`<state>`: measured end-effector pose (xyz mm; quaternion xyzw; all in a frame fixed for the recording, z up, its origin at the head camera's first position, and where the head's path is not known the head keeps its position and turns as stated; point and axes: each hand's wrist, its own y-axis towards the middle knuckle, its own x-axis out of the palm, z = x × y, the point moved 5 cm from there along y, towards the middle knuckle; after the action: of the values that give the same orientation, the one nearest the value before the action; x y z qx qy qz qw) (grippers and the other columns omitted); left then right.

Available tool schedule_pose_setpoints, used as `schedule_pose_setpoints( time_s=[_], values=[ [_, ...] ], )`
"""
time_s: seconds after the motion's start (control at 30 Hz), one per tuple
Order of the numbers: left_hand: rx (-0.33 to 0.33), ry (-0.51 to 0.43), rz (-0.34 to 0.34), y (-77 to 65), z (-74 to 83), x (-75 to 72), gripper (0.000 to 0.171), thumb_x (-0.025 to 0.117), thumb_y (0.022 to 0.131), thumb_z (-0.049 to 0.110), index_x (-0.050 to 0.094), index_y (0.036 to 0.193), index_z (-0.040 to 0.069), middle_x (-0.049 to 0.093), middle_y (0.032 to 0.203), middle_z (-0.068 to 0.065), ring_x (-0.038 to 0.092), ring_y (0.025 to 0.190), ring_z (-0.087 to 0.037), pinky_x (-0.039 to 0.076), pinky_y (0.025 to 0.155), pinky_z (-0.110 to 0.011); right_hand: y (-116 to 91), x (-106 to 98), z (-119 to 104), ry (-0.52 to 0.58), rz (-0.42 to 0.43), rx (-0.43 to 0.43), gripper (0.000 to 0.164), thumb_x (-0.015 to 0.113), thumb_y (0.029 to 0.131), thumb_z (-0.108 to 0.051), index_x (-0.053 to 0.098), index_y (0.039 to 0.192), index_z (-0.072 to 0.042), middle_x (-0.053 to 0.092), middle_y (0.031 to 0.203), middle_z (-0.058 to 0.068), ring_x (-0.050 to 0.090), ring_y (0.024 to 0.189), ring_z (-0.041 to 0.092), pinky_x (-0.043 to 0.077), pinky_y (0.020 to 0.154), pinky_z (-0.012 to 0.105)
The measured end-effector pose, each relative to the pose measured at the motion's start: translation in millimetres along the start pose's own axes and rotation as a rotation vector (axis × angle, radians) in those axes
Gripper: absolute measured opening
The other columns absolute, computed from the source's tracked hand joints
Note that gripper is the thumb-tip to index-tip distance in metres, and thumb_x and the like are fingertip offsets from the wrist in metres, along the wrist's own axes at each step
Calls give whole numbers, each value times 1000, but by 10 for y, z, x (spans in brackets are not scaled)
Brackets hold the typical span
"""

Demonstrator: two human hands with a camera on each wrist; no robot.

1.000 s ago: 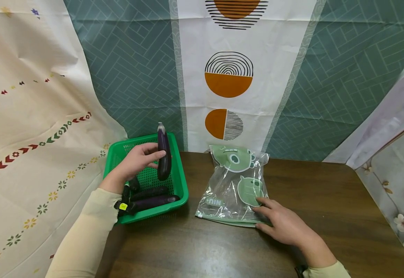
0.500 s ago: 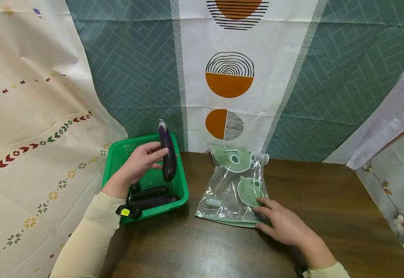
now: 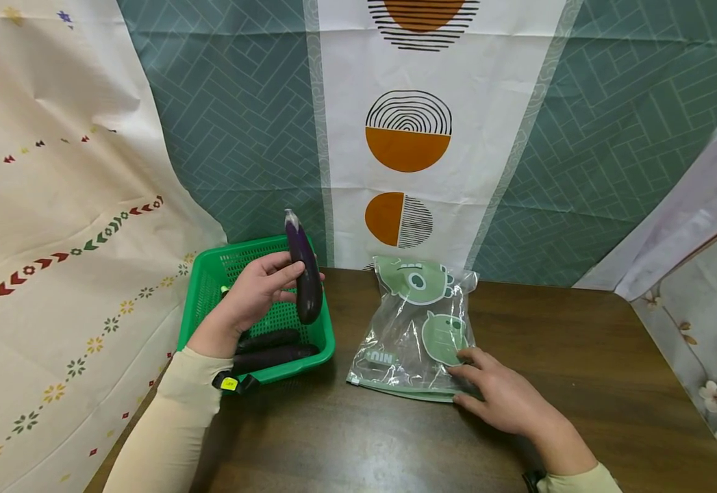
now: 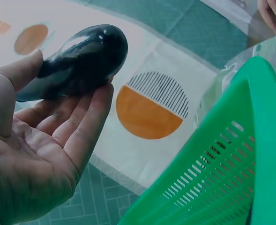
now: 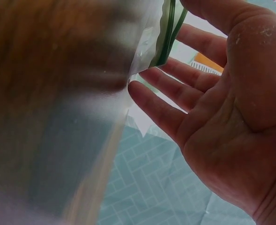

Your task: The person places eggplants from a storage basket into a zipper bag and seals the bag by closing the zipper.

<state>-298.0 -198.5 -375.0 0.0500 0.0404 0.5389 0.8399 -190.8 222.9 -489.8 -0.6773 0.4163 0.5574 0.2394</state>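
Note:
In the head view my left hand [image 3: 253, 291] holds a dark purple eggplant [image 3: 309, 294], pinched between thumb and fingers. It tilts with its pale stem end up, above the right side of a green plastic basket [image 3: 329, 342]. The left wrist view shows the glossy rounded end of the eggplant [image 4: 91, 54] beyond the thumb. To the right, a clear zip bag [image 3: 404, 335] with green cartoon prints lies flat. My right hand [image 3: 502, 394] rests on its near right corner, fingers loosely spread; the right wrist view shows the green zip edge [image 5: 165, 42] by the thumb.
Another eggplant [image 3: 284, 355] and a slimmer dark vegetable [image 3: 274, 339] lie at the near side inside the basket. Wood-look tabletop [image 3: 346, 445] runs in front of basket and bag. A patterned cloth [image 3: 407, 233] hangs behind them.
My left hand has moved a little to the right with the eggplant, from over the basket's middle toward its right wall. The right hand and the bag have stayed put.

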Motion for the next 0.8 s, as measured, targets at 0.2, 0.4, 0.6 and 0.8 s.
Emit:
schedule_pose_setpoints(
  time_s=[0.2, 0.4, 0.6, 0.8],
  values=[
    [-1, -1, 4, -10, -23, 63, 36, 59, 117, 21, 65, 146, 1, 80, 128, -12, 79, 116, -31, 65, 93, -50, 4, -13, -9, -10, 15, -18, 42, 88, 98, -32, 78, 136, -16, 63, 141, 10, 67, 124, 30, 63, 94, 51],
    [1, 0, 13, -32, -48, 125, 41, 60, 117, 22, 62, 149, -3, 80, 128, -11, 79, 116, -31, 66, 92, -49, 11, -16, -12, -3, 14, -31, 40, 88, 99, -31, 79, 134, -16, 64, 134, 4, 64, 120, 25, 63, 92, 48],
    [8, -11, -14, -45, -78, 230, 42, 61, 116, 21, 61, 149, -5, 80, 129, -14, 79, 115, -33, 66, 93, -51, 10, -6, -14, 11, 18, -47, 38, 87, 99, -31, 79, 133, -14, 64, 128, 1, 67, 111, 20, 63, 87, 46],
    [20, -19, -43, -52, -104, 344, 39, 61, 116, 21, 62, 146, -5, 78, 131, -19, 79, 115, -35, 67, 89, -49, 10, -4, -12, 7, 13, -40, 39, 86, 100, -32, 79, 134, -14, 66, 126, 0, 67, 107, 18, 63, 86, 45]
  ],
)
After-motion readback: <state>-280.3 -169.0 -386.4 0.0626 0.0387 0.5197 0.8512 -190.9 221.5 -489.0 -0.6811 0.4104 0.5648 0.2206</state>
